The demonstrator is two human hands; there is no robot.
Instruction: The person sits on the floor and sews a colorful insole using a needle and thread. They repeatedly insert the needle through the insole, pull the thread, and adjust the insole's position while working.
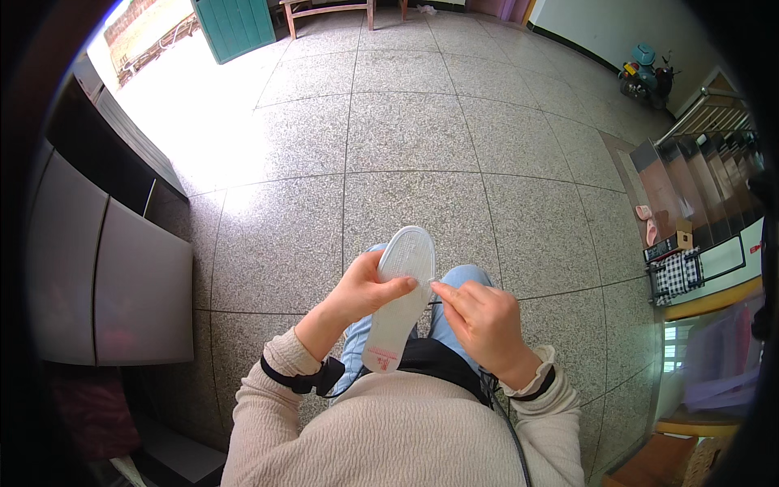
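A white shoe insole (pixel 398 304) lies lengthwise over my lap, toe end pointing away from me. Rows of fine marks or stitches cover its toe half, and red marks show near the heel. My left hand (pixel 364 285) grips it from the left, thumb across the upper face and the other fingers hidden beneath. At the opposite edge, the thumb and forefinger of my right hand (pixel 484 319) are pinched together on the rim. A tiny pale bit shows at those fingertips; whether it is thread, a needle or the binding is too small to tell.
Speckled floor tiles (pixel 414 134) spread out ahead. At left stands a grey two-door cabinet or fridge (pixel 143 286). On the right are stairs (pixel 688 182) with a metal railing, pink slippers (pixel 651 231) and a checked folding stool (pixel 675 274). A scooter (pixel 648 79) is parked farther back.
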